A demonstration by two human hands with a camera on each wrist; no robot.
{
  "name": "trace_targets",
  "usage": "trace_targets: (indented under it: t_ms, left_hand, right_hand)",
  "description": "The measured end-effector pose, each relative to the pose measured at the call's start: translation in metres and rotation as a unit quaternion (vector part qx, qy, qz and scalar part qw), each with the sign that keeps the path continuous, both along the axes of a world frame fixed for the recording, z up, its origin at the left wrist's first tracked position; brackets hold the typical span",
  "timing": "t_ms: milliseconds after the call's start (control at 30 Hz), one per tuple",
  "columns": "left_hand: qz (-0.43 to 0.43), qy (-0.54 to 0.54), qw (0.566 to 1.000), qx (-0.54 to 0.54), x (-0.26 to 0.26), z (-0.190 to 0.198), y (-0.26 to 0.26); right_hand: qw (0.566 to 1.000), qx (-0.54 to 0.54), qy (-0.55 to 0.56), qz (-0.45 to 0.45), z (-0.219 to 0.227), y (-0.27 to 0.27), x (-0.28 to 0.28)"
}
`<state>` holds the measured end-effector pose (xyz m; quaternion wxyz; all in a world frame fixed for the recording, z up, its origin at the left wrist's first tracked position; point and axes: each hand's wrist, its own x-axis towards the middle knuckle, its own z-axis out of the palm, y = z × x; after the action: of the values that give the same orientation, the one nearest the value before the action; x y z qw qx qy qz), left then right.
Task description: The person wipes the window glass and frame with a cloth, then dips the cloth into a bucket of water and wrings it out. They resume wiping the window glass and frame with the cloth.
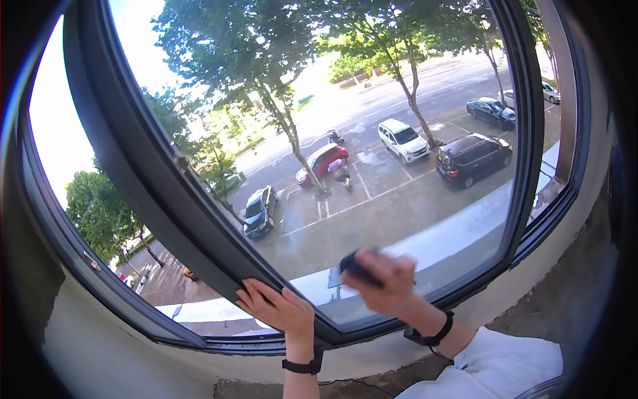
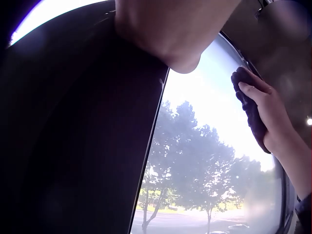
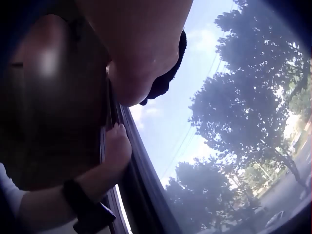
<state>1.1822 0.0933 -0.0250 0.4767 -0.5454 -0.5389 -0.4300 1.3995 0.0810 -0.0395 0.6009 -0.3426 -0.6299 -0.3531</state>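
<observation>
In the head view my left hand [image 1: 279, 307] rests on the dark window frame [image 1: 199, 213], fingers laid across its lower upright. Its forearm end fills the top of the left wrist view. My right hand [image 1: 387, 282] holds a dark, folded cloth [image 2: 249, 105] against the lower part of the window pane [image 1: 299, 246]. Motion blurs this hand in the head view. The left wrist view shows its thumb over the cloth, whose edge looks fuzzy in the right wrist view. Hazy, whitish patches mark the glass.
Below the window runs a pale wall [image 1: 219, 362] with a rough, dark edge. A second window opening [image 1: 86, 199] lies left of the frame. Beyond the glass are trees, parked cars such as a white one [image 1: 403, 139], and a road. Black bands [image 1: 302, 366] circle both wrists.
</observation>
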Motion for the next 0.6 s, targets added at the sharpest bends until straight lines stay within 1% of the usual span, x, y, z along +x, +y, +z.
trace_targets:
  t_ms: [33,67,100,133,167,233,267,300,333,367,400,467,500,567,600]
  left_hand:
    - [0.002,-0.008,1.0,-0.007,0.0,-0.002,0.0]
    - [0.004,-0.014,1.0,-0.015,0.0,-0.003,-0.001]
    - [0.006,-0.019,1.0,-0.017,0.001,-0.002,-0.002]
    - [0.01,-0.015,1.0,-0.016,0.001,-0.002,-0.001]
    - [0.011,-0.012,1.0,-0.013,0.002,0.0,0.0]
    - [0.016,-0.005,1.0,-0.013,0.001,-0.002,-0.004]
    - [0.03,-0.003,0.999,-0.011,0.001,-0.003,-0.003]
    - [0.042,-0.003,0.999,-0.01,0.002,-0.001,0.0]
    - [0.041,-0.001,0.999,-0.01,0.002,0.0,0.002]
    - [0.044,-0.003,0.999,-0.011,0.002,-0.001,0.002]
    - [0.047,-0.006,0.999,-0.012,0.002,-0.003,0.001]
    - [0.054,-0.001,0.998,-0.013,0.001,-0.003,0.001]
    - [0.055,-0.002,0.998,-0.01,0.001,-0.003,0.001]
    - [0.045,-0.009,0.999,0.003,0.003,-0.001,0.0]
    - [0.043,-0.016,0.999,0.001,0.003,-0.001,0.0]
  right_hand:
    - [0.996,-0.031,-0.088,0.007,-0.021,-0.006,0.001]
    - [0.994,-0.025,-0.104,-0.024,-0.046,-0.012,0.007]
    - [0.991,-0.037,-0.131,-0.016,-0.075,-0.013,0.026]
    - [0.986,-0.081,-0.139,0.036,-0.1,-0.013,0.055]
    - [0.989,-0.032,-0.145,0.016,-0.127,-0.011,0.092]
    - [0.981,-0.022,-0.162,-0.105,-0.152,-0.026,0.168]
    - [0.986,-0.016,-0.142,-0.09,-0.145,-0.023,0.199]
    - [0.994,-0.013,-0.038,-0.101,-0.124,-0.018,0.207]
    - [0.992,-0.015,0.064,-0.11,-0.101,-0.016,0.213]
    - [0.981,0.016,0.167,-0.093,-0.058,-0.01,0.204]
    - [0.959,0.046,0.268,-0.076,-0.014,-0.004,0.182]
    - [0.967,0.037,0.245,-0.057,0.027,-0.002,0.146]
    - [0.98,0.026,0.193,-0.032,0.034,-0.002,0.122]
    - [0.995,0.017,0.091,0.025,0.03,-0.002,0.067]
    - [0.999,0.025,0.032,0.007,0.017,-0.002,0.043]
